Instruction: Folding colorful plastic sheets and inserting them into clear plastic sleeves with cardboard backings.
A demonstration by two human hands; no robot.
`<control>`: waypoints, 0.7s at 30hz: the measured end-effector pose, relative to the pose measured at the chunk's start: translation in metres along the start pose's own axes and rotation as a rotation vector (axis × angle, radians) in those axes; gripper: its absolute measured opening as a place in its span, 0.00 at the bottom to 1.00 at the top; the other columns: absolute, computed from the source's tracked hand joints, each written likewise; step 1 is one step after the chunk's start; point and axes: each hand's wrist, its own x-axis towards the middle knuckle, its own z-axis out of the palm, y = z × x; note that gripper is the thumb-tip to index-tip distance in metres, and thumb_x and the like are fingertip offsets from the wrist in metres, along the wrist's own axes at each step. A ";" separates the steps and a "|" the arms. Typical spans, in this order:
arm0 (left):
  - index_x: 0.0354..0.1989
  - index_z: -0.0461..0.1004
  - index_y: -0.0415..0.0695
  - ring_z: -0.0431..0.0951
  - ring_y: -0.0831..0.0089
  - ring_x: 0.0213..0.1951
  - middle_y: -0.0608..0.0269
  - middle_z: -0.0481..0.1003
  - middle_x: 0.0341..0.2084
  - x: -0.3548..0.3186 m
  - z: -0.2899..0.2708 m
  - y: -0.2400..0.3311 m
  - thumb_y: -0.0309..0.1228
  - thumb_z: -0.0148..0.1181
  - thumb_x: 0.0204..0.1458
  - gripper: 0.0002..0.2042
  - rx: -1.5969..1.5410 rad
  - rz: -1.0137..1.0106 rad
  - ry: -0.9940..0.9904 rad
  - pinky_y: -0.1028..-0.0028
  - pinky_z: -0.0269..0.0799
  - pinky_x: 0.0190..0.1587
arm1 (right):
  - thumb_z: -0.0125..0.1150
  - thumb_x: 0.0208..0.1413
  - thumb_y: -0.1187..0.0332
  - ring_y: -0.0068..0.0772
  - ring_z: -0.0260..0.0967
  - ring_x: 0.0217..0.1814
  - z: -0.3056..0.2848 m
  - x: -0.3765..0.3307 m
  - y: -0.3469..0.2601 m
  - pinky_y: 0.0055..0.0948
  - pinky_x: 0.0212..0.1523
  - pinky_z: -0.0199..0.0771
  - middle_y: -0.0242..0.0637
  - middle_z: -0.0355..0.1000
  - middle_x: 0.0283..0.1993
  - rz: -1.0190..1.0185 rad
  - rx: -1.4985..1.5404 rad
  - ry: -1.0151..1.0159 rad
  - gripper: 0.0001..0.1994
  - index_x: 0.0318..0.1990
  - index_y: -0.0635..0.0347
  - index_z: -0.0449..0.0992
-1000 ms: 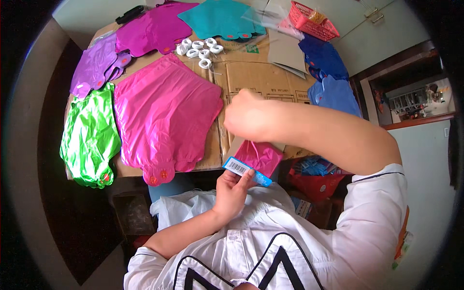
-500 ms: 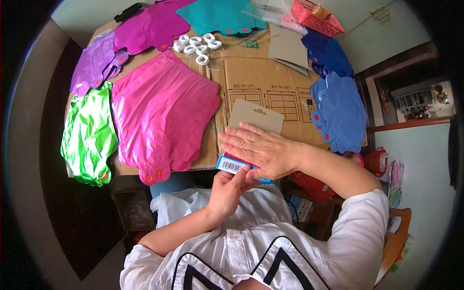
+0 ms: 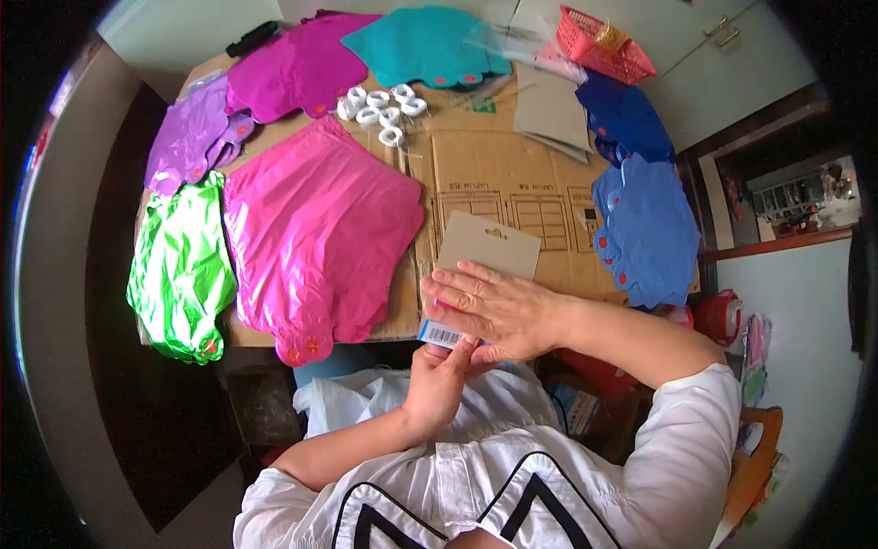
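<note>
A grey cardboard card (image 3: 494,245) with a hanging slot lies at the table's near edge. My right hand (image 3: 494,311) rests flat across it with fingers stretched, covering its middle. At the lower end, a white barcode label with blue edging (image 3: 442,334) shows beside that hand, along with a sliver of pink-red. My left hand (image 3: 434,384) pinches this lower end between thumb and fingers. To the left is a stack of shiny pink foil balloons (image 3: 325,229), flattened, with red flower marks at the bottom.
Around the cardboard-covered table (image 3: 457,160) lie foil stacks in green (image 3: 178,270), purple (image 3: 192,133), magenta (image 3: 297,69), teal (image 3: 425,46), dark blue (image 3: 626,114) and light blue (image 3: 649,229). White ribbon rolls (image 3: 389,116), grey cards (image 3: 553,105) and a pink basket (image 3: 604,46) sit farther back.
The whole view has shifted slightly, so everything sits a little lower and to the right. My right hand now covers more of the blue-edged label. My left hand keeps its pinch.
</note>
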 end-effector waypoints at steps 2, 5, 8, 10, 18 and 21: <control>0.46 0.71 0.37 0.80 0.66 0.39 0.55 0.78 0.38 0.001 0.001 0.004 0.30 0.46 0.63 0.11 -0.067 -0.027 -0.019 0.63 0.76 0.47 | 0.61 0.48 0.50 0.47 0.39 0.76 0.000 0.001 -0.002 0.47 0.72 0.36 0.49 0.43 0.73 0.016 0.002 0.007 0.44 0.69 0.59 0.47; 0.52 0.67 0.36 0.79 0.63 0.43 0.53 0.77 0.41 -0.001 -0.005 0.010 0.38 0.44 0.65 0.17 -0.132 -0.112 -0.091 0.62 0.75 0.49 | 0.59 0.50 0.49 0.45 0.37 0.76 -0.001 -0.001 -0.003 0.46 0.72 0.35 0.48 0.42 0.73 0.022 -0.018 0.013 0.43 0.69 0.58 0.47; 0.54 0.65 0.37 0.77 0.60 0.46 0.51 0.75 0.44 0.000 -0.012 0.025 0.47 0.41 0.64 0.23 -0.290 -0.208 -0.194 0.60 0.73 0.51 | 0.55 0.52 0.47 0.44 0.35 0.77 -0.003 0.002 -0.005 0.45 0.73 0.33 0.47 0.41 0.74 0.041 -0.083 -0.051 0.43 0.69 0.60 0.46; 0.57 0.62 0.39 0.75 0.58 0.49 0.48 0.73 0.47 0.004 -0.017 0.019 0.52 0.38 0.63 0.28 -0.216 -0.181 -0.199 0.58 0.71 0.53 | 0.54 0.53 0.47 0.43 0.34 0.77 -0.005 0.003 -0.006 0.45 0.73 0.33 0.48 0.40 0.74 0.065 -0.078 -0.102 0.43 0.69 0.62 0.46; 0.45 0.73 0.39 0.79 0.66 0.41 0.56 0.77 0.39 -0.004 -0.006 0.011 0.35 0.50 0.62 0.13 -0.078 -0.034 -0.127 0.64 0.75 0.49 | 0.51 0.56 0.44 0.46 0.34 0.77 -0.019 0.007 -0.008 0.44 0.73 0.32 0.50 0.38 0.74 0.133 0.102 -0.203 0.44 0.70 0.63 0.42; 0.45 0.73 0.38 0.79 0.67 0.42 0.57 0.78 0.40 -0.002 -0.011 0.007 0.35 0.49 0.62 0.12 -0.029 -0.061 -0.089 0.65 0.76 0.47 | 0.60 0.53 0.55 0.48 0.48 0.72 -0.071 0.034 0.004 0.40 0.70 0.49 0.51 0.50 0.70 0.215 0.622 -0.062 0.32 0.64 0.58 0.61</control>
